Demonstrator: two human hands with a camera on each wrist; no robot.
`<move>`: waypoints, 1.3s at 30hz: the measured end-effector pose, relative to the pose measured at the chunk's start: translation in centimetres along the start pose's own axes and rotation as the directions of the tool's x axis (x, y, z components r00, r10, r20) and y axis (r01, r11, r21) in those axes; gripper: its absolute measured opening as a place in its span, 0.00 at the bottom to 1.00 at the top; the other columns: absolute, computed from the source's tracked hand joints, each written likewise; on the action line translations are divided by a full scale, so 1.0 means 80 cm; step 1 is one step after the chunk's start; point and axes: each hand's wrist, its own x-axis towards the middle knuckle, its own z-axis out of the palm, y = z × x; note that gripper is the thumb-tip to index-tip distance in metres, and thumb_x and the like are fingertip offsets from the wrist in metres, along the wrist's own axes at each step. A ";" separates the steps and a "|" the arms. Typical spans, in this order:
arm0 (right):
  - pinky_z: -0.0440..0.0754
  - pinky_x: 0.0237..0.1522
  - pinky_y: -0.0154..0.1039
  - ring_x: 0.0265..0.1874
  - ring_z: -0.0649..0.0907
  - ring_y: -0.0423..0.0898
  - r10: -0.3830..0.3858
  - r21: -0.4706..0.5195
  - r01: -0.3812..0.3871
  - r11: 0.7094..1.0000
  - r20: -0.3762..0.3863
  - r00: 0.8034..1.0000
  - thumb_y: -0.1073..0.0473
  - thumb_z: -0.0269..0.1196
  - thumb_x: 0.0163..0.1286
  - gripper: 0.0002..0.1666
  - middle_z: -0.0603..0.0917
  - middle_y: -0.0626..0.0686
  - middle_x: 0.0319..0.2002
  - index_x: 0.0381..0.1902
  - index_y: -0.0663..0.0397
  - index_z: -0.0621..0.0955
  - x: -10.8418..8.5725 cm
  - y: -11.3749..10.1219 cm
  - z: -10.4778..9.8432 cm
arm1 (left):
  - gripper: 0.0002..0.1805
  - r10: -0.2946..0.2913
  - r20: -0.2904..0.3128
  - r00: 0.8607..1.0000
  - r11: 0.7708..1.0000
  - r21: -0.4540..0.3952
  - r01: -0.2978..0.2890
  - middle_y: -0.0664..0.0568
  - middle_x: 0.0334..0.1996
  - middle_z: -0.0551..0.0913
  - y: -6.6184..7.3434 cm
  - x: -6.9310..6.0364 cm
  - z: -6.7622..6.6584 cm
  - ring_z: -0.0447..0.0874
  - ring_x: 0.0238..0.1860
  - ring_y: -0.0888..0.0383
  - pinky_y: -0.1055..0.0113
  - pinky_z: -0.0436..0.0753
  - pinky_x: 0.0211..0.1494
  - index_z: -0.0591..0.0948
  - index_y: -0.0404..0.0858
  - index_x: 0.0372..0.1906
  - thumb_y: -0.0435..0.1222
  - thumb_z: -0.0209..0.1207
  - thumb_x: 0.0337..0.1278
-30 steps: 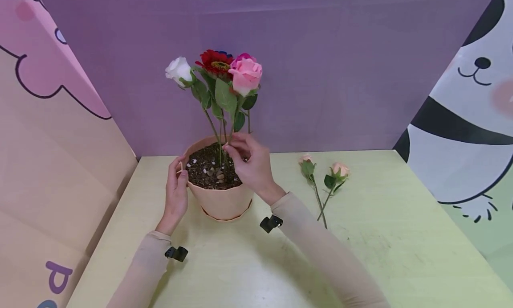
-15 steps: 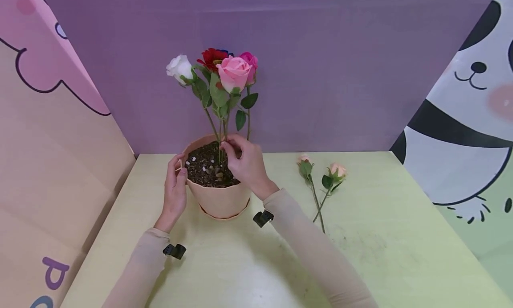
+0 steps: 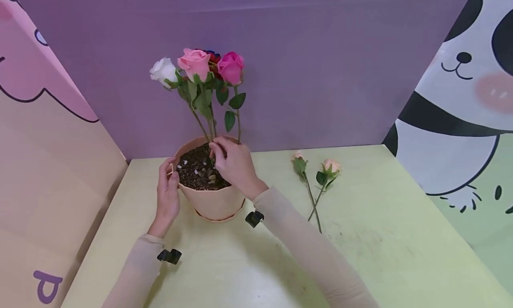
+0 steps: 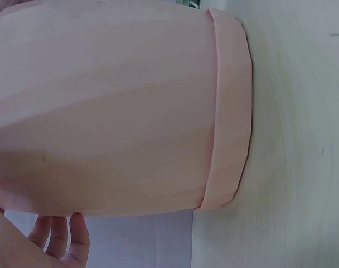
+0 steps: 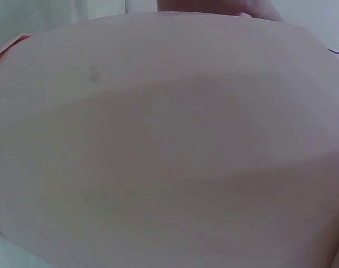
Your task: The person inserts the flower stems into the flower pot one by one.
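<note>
A peach flowerpot [image 3: 212, 204] filled with dark soil [image 3: 190, 172] stands on the table in the head view. My left hand [image 3: 167, 201] grips its left side at the rim; in the left wrist view several fingers [image 4: 58, 234] touch the pot wall [image 4: 114, 111]. Over the soil, my right hand [image 3: 236, 167] pinches the stem of a light pink rose [image 3: 194, 63], whose lower end is partly hidden by the fingers. Around it stand a white rose [image 3: 163, 71], a magenta rose [image 3: 231, 68] and a partly covered red flower [image 3: 214, 58]. The pot wall [image 5: 169, 128] fills the right wrist view.
Two small peach roses, one with its bloom [image 3: 331, 166] farther right, lie with crossed stems on the pale table [image 3: 380, 210] right of the pot. A purple backdrop [image 3: 312, 76] rises behind the table, with printed panels at both sides.
The light pink rose has swung left, from in front of the magenta rose to beside the white one, with my right hand on its stem. The left hand stays at the pot. The view has shifted slightly.
</note>
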 end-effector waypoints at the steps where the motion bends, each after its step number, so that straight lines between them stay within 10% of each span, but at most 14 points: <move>1: 0.76 0.30 0.37 0.24 0.81 0.44 0.011 0.001 -0.011 1.000 0.001 1.000 0.58 0.55 0.84 0.15 0.88 0.50 0.32 0.39 0.55 0.86 -0.001 0.000 0.001 | 0.26 -0.001 0.001 1.000 1.000 0.000 0.001 0.37 0.73 0.68 -0.001 0.000 0.000 0.68 0.61 0.58 0.70 0.71 0.56 0.62 0.40 0.81 0.39 0.37 0.88; 9: 0.82 0.33 0.34 0.32 0.86 0.44 0.115 0.075 -0.114 0.991 -0.003 0.993 0.53 0.63 0.81 0.13 0.92 0.53 0.40 0.51 0.55 0.87 -0.007 0.000 0.003 | 0.26 -0.003 0.012 1.000 1.000 0.002 0.003 0.37 0.74 0.67 -0.002 -0.001 -0.001 0.68 0.64 0.55 0.68 0.72 0.59 0.60 0.41 0.82 0.41 0.37 0.88; 31: 0.88 0.54 0.47 0.49 0.90 0.55 0.139 0.449 -0.024 0.893 -0.225 0.964 0.62 0.67 0.77 0.18 0.91 0.61 0.53 0.60 0.66 0.83 -0.018 0.015 -0.006 | 0.26 0.008 0.009 1.000 1.000 -0.023 -0.007 0.35 0.70 0.68 -0.003 0.001 0.001 0.68 0.59 0.57 0.71 0.71 0.56 0.61 0.39 0.80 0.39 0.38 0.87; 39: 0.86 0.49 0.34 0.47 0.90 0.56 0.161 0.500 -0.030 0.865 -0.221 0.962 0.63 0.66 0.77 0.17 0.90 0.62 0.51 0.60 0.64 0.84 -0.028 0.019 -0.017 | 0.26 0.020 0.000 1.000 1.000 -0.015 -0.020 0.35 0.70 0.69 -0.004 0.001 0.000 0.68 0.57 0.60 0.70 0.72 0.55 0.62 0.40 0.80 0.40 0.38 0.87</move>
